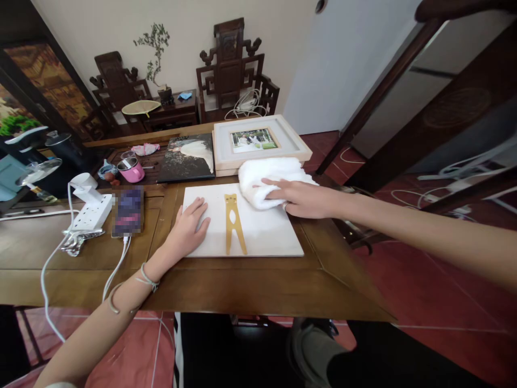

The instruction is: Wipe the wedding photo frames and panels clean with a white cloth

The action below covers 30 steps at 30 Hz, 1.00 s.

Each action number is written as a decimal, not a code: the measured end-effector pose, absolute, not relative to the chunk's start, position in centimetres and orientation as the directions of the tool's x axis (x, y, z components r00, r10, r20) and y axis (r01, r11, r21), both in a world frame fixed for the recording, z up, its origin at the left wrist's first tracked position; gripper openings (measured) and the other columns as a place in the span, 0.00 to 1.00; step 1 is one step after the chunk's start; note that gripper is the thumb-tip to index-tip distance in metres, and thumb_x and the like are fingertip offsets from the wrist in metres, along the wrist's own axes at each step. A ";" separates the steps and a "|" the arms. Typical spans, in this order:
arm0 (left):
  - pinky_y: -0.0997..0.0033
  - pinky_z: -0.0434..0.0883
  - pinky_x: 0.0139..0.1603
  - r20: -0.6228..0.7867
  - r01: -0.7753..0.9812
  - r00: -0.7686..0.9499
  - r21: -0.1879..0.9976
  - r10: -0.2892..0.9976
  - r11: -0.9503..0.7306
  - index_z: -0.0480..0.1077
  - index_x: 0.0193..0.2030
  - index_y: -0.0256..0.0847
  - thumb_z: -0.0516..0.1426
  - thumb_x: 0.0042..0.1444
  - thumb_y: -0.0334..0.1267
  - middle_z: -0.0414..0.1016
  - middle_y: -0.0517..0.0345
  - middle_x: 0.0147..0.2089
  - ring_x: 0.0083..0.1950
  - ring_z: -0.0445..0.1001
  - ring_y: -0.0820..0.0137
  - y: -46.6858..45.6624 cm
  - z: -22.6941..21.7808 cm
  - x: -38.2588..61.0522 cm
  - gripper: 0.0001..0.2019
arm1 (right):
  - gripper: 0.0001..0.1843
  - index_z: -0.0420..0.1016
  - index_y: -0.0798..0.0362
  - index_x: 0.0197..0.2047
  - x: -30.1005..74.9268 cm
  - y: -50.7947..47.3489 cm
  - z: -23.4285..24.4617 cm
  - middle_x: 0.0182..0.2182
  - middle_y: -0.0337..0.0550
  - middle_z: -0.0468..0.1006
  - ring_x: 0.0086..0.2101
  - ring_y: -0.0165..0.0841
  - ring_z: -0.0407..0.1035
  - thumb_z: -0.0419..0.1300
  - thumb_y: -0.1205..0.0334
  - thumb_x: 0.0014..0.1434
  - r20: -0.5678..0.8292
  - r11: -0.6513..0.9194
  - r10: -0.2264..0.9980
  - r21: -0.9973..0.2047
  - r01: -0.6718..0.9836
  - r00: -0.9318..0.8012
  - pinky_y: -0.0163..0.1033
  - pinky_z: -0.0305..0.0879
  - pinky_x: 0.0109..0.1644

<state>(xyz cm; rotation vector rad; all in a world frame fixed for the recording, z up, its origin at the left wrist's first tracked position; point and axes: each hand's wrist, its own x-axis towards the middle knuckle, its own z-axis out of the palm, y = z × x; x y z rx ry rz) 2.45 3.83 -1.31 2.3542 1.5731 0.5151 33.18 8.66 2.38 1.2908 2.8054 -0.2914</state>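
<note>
A white board lies flat on the wooden table. My left hand rests on its left edge, fingers stretched out flat and holding nothing. In the middle of the board is a flat golden-yellow piece with two long legs, an oval hole and an animal-like head end; neither hand touches it. My right hand grips a folded white fluffy towel at the board's far right corner. Its fingers press into the cloth, and some fingertips are hidden in the folds.
Behind the towel lies a framed photo, beside a dark picture panel. Left stand a pink cup, a phone on a charging cable and a white power strip. The table's right edge is close to the board.
</note>
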 end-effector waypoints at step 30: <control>0.39 0.49 0.70 0.106 0.855 0.344 0.374 0.933 -0.359 0.62 0.63 0.36 0.47 0.64 0.37 0.58 0.42 0.70 0.73 0.53 0.57 3.6 -0.8 2.8 0.22 | 0.29 0.76 0.54 0.49 32.8 9.9 1.9 0.57 0.50 0.74 0.64 0.47 0.54 0.49 0.78 0.46 -0.014 0.687 0.708 -0.218 0.694 -0.706 0.52 0.65 0.58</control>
